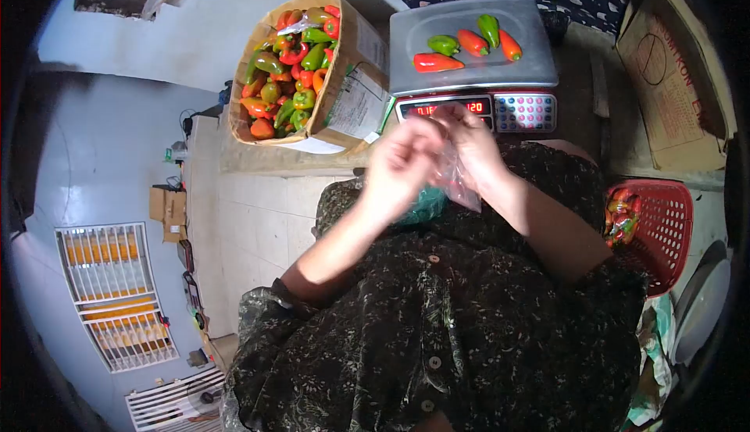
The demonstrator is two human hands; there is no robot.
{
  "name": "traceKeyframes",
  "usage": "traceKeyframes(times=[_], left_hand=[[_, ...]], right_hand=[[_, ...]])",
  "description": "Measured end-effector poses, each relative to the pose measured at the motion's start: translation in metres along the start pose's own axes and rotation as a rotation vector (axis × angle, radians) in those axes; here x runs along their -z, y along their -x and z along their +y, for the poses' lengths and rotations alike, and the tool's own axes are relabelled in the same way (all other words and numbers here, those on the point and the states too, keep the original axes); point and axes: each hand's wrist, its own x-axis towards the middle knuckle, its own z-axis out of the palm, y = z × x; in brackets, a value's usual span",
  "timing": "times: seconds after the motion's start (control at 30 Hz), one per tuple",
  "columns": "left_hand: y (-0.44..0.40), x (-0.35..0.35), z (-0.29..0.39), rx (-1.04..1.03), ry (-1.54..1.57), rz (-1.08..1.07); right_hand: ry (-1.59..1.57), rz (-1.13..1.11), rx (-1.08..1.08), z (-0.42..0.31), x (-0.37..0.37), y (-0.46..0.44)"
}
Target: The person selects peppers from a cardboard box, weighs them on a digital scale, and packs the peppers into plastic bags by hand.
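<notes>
Both hands are raised close together in front of the scale's display. My left hand [402, 168] is blurred, its fingers curled in near the top of a clear plastic bag [462, 191]. On the other side, my right hand [478, 153] has its fingers closed on the bag, which hangs down between the hands. Just beyond them is the scale [406, 41], with several red and green peppers [472, 42] lying on its metal plate. The red digits are partly covered by my fingers.
At the left of the scale stands a cardboard box [363, 65] full of peppers. A red basket [664, 233] with packed peppers is at the right, below an open carton [672, 80]. Green plastic [426, 206] lies on the lap.
</notes>
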Motion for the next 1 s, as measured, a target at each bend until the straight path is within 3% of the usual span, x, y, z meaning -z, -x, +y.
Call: traceKeyframes(times=[0.03,0.07,0.13,0.17,0.2,0.27,0.3,0.33,0.53,0.57,0.6,0.63,0.67,0.73,0.77,0.8,0.83,0.87,0.93,0.97,1.0], left_hand=[[0.004,-0.011,-0.006,0.035,-0.001,-0.106],[0.003,-0.023,-0.017,-0.166,-0.213,-0.16],[0.004,-0.044,-0.008,-0.35,-0.578,-0.19],[0.004,-0.049,-0.005,-0.418,-0.691,-0.184],[-0.003,-0.048,-0.01,-0.594,-0.789,-0.113],[-0.022,-0.024,-0.02,-0.434,-0.975,0.042],[-0.032,-0.012,-0.028,-0.367,-1.065,0.111],[-0.032,-0.008,-0.032,-0.405,-1.076,0.085],[-0.033,-0.03,-0.03,-0.796,-1.011,-0.002],[-0.046,-0.016,-0.041,-0.804,-1.069,0.017],[-0.058,-0.007,-0.04,-0.61,-1.087,0.062],[-0.063,0.001,-0.037,-0.415,-1.099,0.107],[-0.063,0.006,-0.035,-0.373,-1.085,0.102],[-0.054,-0.006,-0.035,-0.627,-1.01,0.082],[-0.043,-0.015,-0.037,-0.737,-0.973,0.072],[-0.036,-0.029,-0.029,-0.796,-0.924,0.044],[-0.034,-0.032,-0.021,-0.761,-0.989,-0.007],[-0.038,-0.023,-0.03,-0.734,-1.023,0.044],[-0.061,-0.005,-0.03,-0.693,-1.086,0.204],[-0.071,0.012,-0.03,-0.408,-1.141,0.31],[-0.078,0.031,-0.035,-0.509,-1.211,0.354]], right_hand=[[-0.098,0.098,0.003,0.005,-0.002,0.002],[0.006,-0.084,-0.041,0.031,0.03,-0.023],[0.135,-0.206,-0.104,0.035,0.046,-0.023],[-0.098,-0.348,-0.291,0.015,0.037,-0.013],[-0.133,-0.271,-0.244,0.014,0.032,-0.011],[-0.046,-0.03,-0.139,0.0,0.016,0.007],[-0.073,-0.031,-0.214,-0.005,0.012,0.003],[-0.153,0.101,-0.184,-0.003,0.0,0.002],[-0.297,0.085,-0.094,0.005,0.004,0.009],[-0.327,0.08,-0.083,0.005,0.005,0.012],[-0.138,0.004,-0.142,0.012,0.019,-0.002],[-0.154,-0.131,-0.182,0.015,0.037,-0.009],[-0.167,-0.272,-0.221,0.003,0.038,-0.009],[-0.122,0.128,-0.111,0.007,0.017,-0.007],[-0.345,-0.226,-0.193,0.007,0.04,-0.019],[-0.247,-0.087,-0.193,0.0,0.029,-0.011],[-0.145,0.05,-0.187,-0.009,0.019,-0.003],[-0.143,-0.131,-0.173,0.0,0.032,-0.011],[-0.02,0.031,-0.15,-0.013,-0.001,0.009],[0.198,-0.108,-0.157,-0.007,0.011,0.004],[0.279,-0.182,-0.053,-0.012,-0.002,0.008]])
